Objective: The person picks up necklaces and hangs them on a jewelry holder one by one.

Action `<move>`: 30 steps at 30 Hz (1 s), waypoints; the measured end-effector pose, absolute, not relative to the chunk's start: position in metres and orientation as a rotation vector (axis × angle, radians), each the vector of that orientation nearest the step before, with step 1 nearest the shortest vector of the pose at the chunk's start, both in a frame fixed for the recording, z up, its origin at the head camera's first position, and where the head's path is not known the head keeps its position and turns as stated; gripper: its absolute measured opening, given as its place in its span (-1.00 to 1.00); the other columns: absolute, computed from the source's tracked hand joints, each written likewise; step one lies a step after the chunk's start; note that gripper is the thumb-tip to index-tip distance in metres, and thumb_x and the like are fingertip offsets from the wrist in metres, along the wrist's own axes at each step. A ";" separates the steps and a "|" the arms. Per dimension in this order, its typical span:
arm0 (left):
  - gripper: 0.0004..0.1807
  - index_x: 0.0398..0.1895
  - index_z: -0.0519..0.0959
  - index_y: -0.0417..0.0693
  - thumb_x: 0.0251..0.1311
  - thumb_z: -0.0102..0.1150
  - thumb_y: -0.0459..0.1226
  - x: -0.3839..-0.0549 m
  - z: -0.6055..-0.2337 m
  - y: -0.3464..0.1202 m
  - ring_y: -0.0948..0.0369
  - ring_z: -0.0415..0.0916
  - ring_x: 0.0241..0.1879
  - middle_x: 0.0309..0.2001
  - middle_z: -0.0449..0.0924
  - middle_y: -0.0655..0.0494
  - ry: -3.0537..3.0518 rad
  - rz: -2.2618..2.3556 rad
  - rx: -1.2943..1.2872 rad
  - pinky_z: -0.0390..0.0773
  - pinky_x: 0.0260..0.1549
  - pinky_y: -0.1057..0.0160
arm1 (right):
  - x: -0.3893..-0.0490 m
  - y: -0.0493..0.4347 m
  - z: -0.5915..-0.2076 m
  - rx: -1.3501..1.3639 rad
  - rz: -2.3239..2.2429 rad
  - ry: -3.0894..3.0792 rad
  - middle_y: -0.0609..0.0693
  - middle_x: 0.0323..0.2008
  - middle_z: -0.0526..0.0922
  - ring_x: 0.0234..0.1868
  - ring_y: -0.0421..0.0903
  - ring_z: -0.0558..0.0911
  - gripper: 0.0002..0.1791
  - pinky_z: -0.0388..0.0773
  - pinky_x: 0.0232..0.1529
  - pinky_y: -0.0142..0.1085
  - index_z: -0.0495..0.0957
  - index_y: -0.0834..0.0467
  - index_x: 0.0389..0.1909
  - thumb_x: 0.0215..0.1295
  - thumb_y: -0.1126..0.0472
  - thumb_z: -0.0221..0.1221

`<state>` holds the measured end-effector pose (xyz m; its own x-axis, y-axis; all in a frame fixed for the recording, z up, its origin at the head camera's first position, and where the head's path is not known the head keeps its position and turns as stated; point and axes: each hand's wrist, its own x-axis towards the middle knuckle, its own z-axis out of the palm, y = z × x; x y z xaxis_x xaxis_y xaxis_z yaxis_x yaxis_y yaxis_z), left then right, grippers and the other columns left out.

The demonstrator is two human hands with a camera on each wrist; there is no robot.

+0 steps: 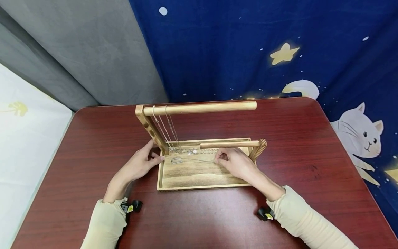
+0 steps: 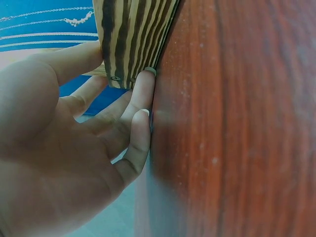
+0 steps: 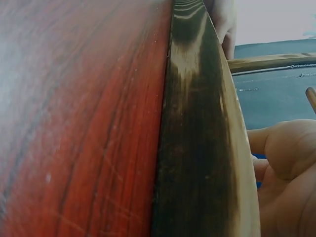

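Observation:
A wooden jewelry stand (image 1: 199, 176) with a shallow tray base lies on the table. My left hand (image 1: 140, 164) grips its left end by the upright post, thumb on one side and fingers on the other. In the left wrist view, the fingertips (image 2: 143, 86) of that hand touch the striped wooden end. Inside the tray, my right hand (image 1: 234, 162) pinches one end of a silver necklace (image 1: 194, 160), whose chain stretches left to a loop on the tray floor. Several necklaces (image 1: 169, 126) hang from the upper bar (image 1: 202, 108), their lower ends resting in the tray.
A shorter, lower bar (image 1: 230, 144) on a right-hand post (image 1: 258, 149) passes just above my right hand. The dark red table (image 1: 202, 221) reaches back to a blue curtain (image 1: 217, 52) with a cat print and a grey curtain (image 1: 93, 45).

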<state>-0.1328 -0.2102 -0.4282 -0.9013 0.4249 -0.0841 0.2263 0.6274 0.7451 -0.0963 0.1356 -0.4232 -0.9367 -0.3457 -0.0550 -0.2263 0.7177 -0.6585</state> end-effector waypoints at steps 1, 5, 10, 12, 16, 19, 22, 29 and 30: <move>-0.51 0.29 0.31 -0.04 0.37 0.21 -0.23 -0.133 -0.428 -0.210 0.18 0.61 -0.21 -0.16 0.64 -0.02 2.598 1.138 0.529 0.54 -0.27 0.21 | -0.096 0.136 -0.423 -0.467 -1.033 2.739 -0.22 -0.43 0.58 -0.34 -0.28 0.53 -0.93 0.49 -0.20 -0.28 0.61 -0.03 -0.35 0.34 0.18 0.27; -0.51 0.29 0.31 -0.03 0.37 0.21 -0.22 -0.134 -0.429 -0.210 0.18 0.61 -0.21 -0.16 0.64 -0.02 2.598 1.135 0.528 0.53 -0.27 0.21 | -0.097 0.136 -0.421 -0.461 -1.084 2.711 -0.21 -0.40 0.60 -0.31 -0.27 0.54 -0.94 0.50 -0.17 -0.27 0.62 0.00 -0.33 0.36 0.19 0.25; -0.49 0.31 0.30 -0.04 0.37 0.21 -0.22 -0.134 -0.430 -0.210 0.17 0.60 -0.19 -0.05 0.60 -0.05 2.600 1.142 0.535 0.54 -0.27 0.22 | -0.096 0.135 -0.419 -0.426 -1.141 2.639 -0.19 -0.41 0.62 -0.35 -0.25 0.54 -0.91 0.48 -0.25 -0.28 0.62 0.00 -0.33 0.40 0.15 0.22; -0.49 0.31 0.30 -0.05 0.37 0.21 -0.23 -0.134 -0.430 -0.210 0.16 0.60 -0.19 -0.02 0.59 -0.06 2.594 1.147 0.535 0.54 -0.27 0.22 | -0.096 0.135 -0.419 -0.409 -1.190 2.582 -0.14 -0.42 0.64 -0.37 -0.21 0.56 -0.90 0.49 -0.29 -0.29 0.62 0.01 -0.32 0.41 0.15 0.21; -0.48 0.32 0.29 -0.05 0.38 0.20 -0.22 -0.133 -0.429 -0.211 0.16 0.60 -0.19 -0.01 0.58 -0.07 2.586 1.151 0.535 0.54 -0.27 0.22 | -0.096 0.134 -0.419 -0.375 -1.290 2.481 -0.09 -0.40 0.66 -0.35 -0.13 0.62 -0.92 0.54 -0.32 -0.32 0.62 0.05 -0.30 0.41 0.18 0.20; -0.48 0.33 0.28 -0.05 0.38 0.20 -0.21 -0.133 -0.429 -0.211 0.17 0.59 -0.20 -0.04 0.59 -0.06 2.586 1.145 0.536 0.53 -0.27 0.22 | -0.096 0.133 -0.418 -0.363 -1.313 2.467 -0.09 -0.40 0.67 -0.33 -0.10 0.65 -0.93 0.54 -0.30 -0.30 0.62 0.04 -0.29 0.40 0.16 0.21; -0.47 0.33 0.28 -0.04 0.39 0.19 -0.20 -0.133 -0.429 -0.211 0.17 0.58 -0.20 -0.05 0.59 -0.06 2.584 1.142 0.531 0.53 -0.27 0.22 | -0.096 0.133 -0.418 -0.367 -1.309 2.476 -0.09 -0.39 0.68 -0.33 -0.11 0.66 -0.93 0.53 -0.25 -0.27 0.64 0.02 -0.25 0.38 0.13 0.23; -0.47 0.34 0.27 -0.06 0.39 0.19 -0.20 -0.132 -0.427 -0.210 0.16 0.58 -0.19 0.00 0.57 -0.07 2.580 1.143 0.528 0.52 -0.25 0.21 | -0.095 0.133 -0.415 -0.374 -1.421 2.346 -0.06 -0.25 0.74 -0.21 -0.10 0.71 -0.83 0.59 -0.18 -0.21 0.68 0.02 -0.07 0.36 0.14 0.24; -0.47 0.34 0.27 -0.06 0.39 0.19 -0.19 -0.132 -0.427 -0.210 0.16 0.58 -0.19 0.00 0.57 -0.08 2.579 1.143 0.527 0.52 -0.25 0.21 | -0.095 0.133 -0.415 -0.381 -1.443 2.325 -0.04 -0.23 0.75 -0.19 -0.08 0.71 -0.81 0.60 -0.17 -0.21 0.68 0.02 -0.05 0.36 0.15 0.24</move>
